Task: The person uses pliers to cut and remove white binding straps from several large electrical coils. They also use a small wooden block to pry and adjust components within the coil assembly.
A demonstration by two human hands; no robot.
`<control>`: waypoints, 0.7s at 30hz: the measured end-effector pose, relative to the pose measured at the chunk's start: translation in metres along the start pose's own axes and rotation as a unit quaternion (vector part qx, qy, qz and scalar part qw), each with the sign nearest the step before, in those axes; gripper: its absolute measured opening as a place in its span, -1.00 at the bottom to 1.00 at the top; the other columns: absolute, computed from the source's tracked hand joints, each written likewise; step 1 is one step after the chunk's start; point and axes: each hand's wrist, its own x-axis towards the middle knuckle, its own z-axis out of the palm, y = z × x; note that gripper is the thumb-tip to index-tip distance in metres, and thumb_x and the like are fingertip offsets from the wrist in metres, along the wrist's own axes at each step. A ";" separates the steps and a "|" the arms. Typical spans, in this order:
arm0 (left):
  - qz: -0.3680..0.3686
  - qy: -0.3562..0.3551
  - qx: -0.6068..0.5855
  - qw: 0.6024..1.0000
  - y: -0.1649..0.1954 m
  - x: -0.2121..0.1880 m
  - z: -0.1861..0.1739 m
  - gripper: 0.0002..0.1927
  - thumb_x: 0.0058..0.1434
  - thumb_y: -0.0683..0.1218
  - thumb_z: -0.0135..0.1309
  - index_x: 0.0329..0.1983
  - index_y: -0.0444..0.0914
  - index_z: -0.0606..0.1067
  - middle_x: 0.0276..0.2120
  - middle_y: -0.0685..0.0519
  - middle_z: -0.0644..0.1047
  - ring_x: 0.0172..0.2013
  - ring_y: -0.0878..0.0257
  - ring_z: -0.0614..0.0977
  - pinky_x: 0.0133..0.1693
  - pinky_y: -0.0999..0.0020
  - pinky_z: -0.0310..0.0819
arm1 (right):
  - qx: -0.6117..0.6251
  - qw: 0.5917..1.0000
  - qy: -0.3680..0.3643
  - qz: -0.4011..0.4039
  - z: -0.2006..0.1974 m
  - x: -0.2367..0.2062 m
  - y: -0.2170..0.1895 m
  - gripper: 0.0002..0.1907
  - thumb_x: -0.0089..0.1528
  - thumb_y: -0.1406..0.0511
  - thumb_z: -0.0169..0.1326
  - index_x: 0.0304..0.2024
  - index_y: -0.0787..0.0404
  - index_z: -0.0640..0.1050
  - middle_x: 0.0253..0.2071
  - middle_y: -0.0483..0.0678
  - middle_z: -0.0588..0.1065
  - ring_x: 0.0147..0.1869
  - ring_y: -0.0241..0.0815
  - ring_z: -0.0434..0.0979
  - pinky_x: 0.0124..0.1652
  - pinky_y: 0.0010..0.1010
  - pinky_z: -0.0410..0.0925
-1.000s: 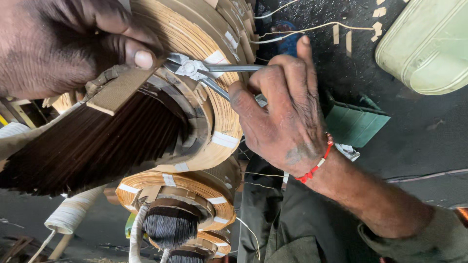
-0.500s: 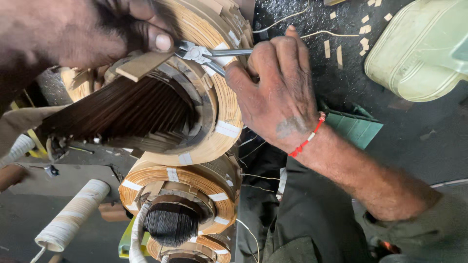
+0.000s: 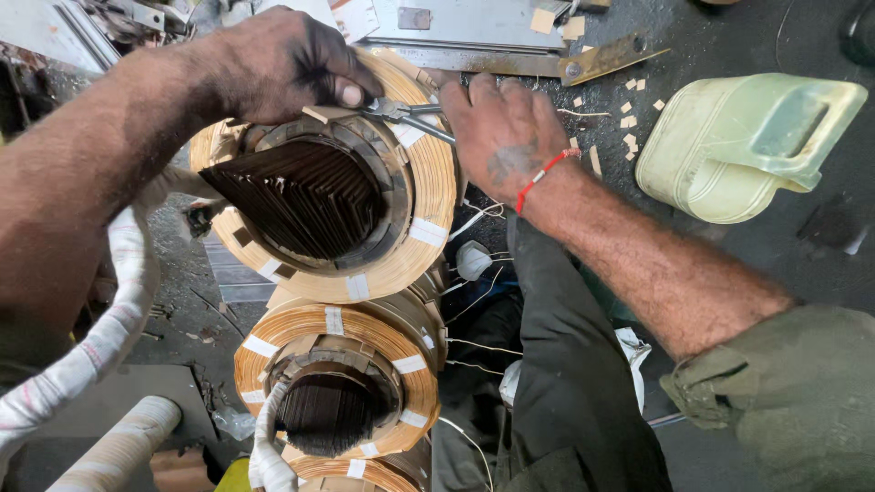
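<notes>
A large wound coil [image 3: 401,246] of tan paper-wrapped wire with white tape strips stands around a dark laminated core [image 3: 305,196]. My left hand [image 3: 283,64] rests on the coil's top rim, thumb pressing a small tan strip [image 3: 319,115]. My right hand [image 3: 501,132], with a red thread at the wrist, grips metal pliers [image 3: 410,117] whose jaws meet the rim beside my left thumb. A second, smaller coil [image 3: 337,383] sits below the first.
A pale green plastic jug [image 3: 738,150] lies at the right. A metal bar [image 3: 510,56] and scattered paper scraps [image 3: 629,114] lie at the top. White tape-wrapped leads [image 3: 100,337] run at the left. Thin loose wires [image 3: 474,310] hang between the coils and my dark trouser leg [image 3: 565,383].
The view has shifted, so the coils and both hands sit lower and more central. Both hands stay at the coil's rim, with the pliers still at the same spot.
</notes>
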 end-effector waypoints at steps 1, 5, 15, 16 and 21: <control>0.007 0.001 0.002 1.000 0.001 0.000 -0.001 -0.70 0.28 -0.01 0.13 0.07 -0.03 0.63 -0.02 0.05 0.67 -0.02 0.14 0.67 0.09 0.15 0.49 | 0.002 1.000 -0.012 0.005 -0.002 0.003 0.003 -0.58 0.32 0.32 -0.03 0.24 0.25 0.43 -0.17 0.12 0.48 -0.19 0.06 0.55 -0.29 -0.06 0.41; 0.003 -0.007 -0.011 1.000 0.003 0.004 -0.007 -0.70 0.26 0.04 0.14 0.04 -0.04 0.64 -0.03 0.05 0.66 -0.03 0.15 0.67 0.09 0.12 0.52 | 0.010 0.996 -0.089 0.029 -0.002 0.019 0.010 -0.60 0.24 0.34 -0.03 0.15 0.19 0.45 -0.24 0.14 0.51 -0.27 0.10 0.58 -0.29 0.02 0.38; -0.122 -0.014 -0.032 0.992 -0.032 0.020 -0.009 -0.79 0.28 -0.09 0.04 -0.10 -0.08 0.65 -0.27 0.05 0.70 -0.22 0.16 0.72 -0.01 0.12 0.59 | 0.254 0.961 -0.094 0.054 -0.004 0.017 0.039 -0.80 0.18 0.38 0.13 -0.15 0.28 0.47 -0.33 0.09 0.47 -0.31 0.12 0.55 -0.30 -0.01 0.38; -0.085 0.019 -0.037 0.996 -0.040 0.019 -0.006 -0.78 0.21 -0.14 0.05 -0.15 -0.10 0.66 -0.29 0.07 0.70 -0.23 0.19 0.71 -0.01 0.14 0.58 | 0.346 0.934 -0.052 0.072 -0.004 0.008 0.038 -0.77 0.22 0.34 0.19 -0.15 0.31 0.46 -0.32 0.11 0.46 -0.30 0.15 0.55 -0.31 -0.02 0.40; -0.186 0.004 -0.018 0.982 -0.064 0.027 0.007 -0.86 0.20 -0.06 0.10 -0.30 -0.12 0.66 -0.44 0.04 0.67 -0.40 0.23 0.68 -0.13 0.21 0.60 | 0.356 0.927 0.073 0.089 0.004 -0.042 0.027 -0.66 0.31 0.37 0.11 0.12 0.37 0.44 -0.08 0.22 0.44 -0.20 0.17 0.56 -0.28 -0.15 0.45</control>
